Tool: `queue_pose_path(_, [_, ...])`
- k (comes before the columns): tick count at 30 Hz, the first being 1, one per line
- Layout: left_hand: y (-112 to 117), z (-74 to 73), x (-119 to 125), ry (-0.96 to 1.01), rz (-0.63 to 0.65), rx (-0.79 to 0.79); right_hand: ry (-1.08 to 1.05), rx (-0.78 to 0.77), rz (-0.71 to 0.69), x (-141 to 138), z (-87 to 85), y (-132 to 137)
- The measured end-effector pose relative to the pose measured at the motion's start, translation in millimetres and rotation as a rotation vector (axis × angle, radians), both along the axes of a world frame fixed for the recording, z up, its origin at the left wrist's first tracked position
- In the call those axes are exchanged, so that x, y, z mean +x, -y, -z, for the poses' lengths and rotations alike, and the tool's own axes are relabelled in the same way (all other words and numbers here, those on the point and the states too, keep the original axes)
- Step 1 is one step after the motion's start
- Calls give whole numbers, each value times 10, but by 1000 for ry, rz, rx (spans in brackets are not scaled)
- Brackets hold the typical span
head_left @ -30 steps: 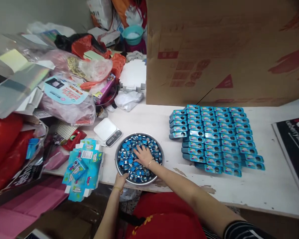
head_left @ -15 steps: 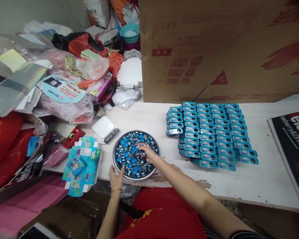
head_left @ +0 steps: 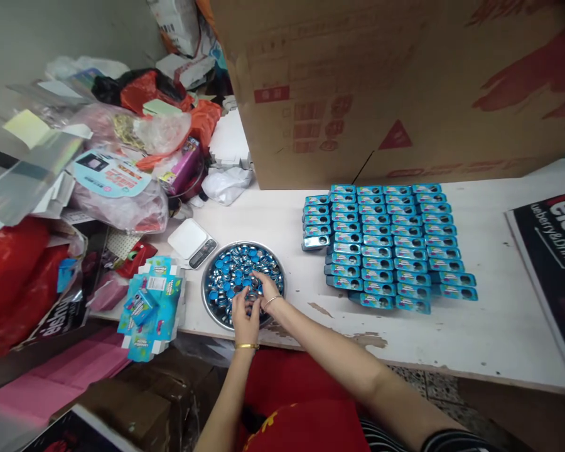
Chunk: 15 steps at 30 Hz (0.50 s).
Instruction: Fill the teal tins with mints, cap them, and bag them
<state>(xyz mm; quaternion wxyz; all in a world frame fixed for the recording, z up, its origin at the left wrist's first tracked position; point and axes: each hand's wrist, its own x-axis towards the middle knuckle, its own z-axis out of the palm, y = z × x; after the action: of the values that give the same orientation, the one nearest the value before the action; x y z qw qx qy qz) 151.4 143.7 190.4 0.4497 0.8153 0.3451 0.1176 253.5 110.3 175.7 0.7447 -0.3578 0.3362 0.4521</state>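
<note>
A round steel bowl (head_left: 206,295) full of small round metal caps (head_left: 230,267), blue and silver, stands near the table's front edge. Both hands meet over its front right part. My left hand (head_left: 246,317) has its fingers curled around a silver cap close to the right fingertips. My right hand (head_left: 268,290) reaches in from the right, its fingers bent and closed on caps too. How many each hand holds is hidden by the fingers.
Right of the bowl stand rows of blue printed packs (head_left: 376,245), before a large cardboard box (head_left: 358,94). A small scale (head_left: 188,242) lies behind the bowl. Flat blue cartons (head_left: 157,307) lie to the left, with heaped bags (head_left: 117,194) beyond.
My left hand has moved from the bowl's front left rim to the right, over the caps, and closed beside my right hand. My right hand has drawn slightly nearer. The view has shifted.
</note>
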Motion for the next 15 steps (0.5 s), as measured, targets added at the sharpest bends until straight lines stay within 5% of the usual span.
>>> queue_pose_path(6, [-460, 177, -130, 11, 130, -73, 58, -62, 107, -183, 168, -134])
queue_pose_path(11, [-884, 335, -160, -7, 42, -336, 104, -137, 179, -219, 172, -178])
queue_pose_path(15, [-997, 445, -156, 1, 11, -464, 153, -99, 181, -123, 87, -155])
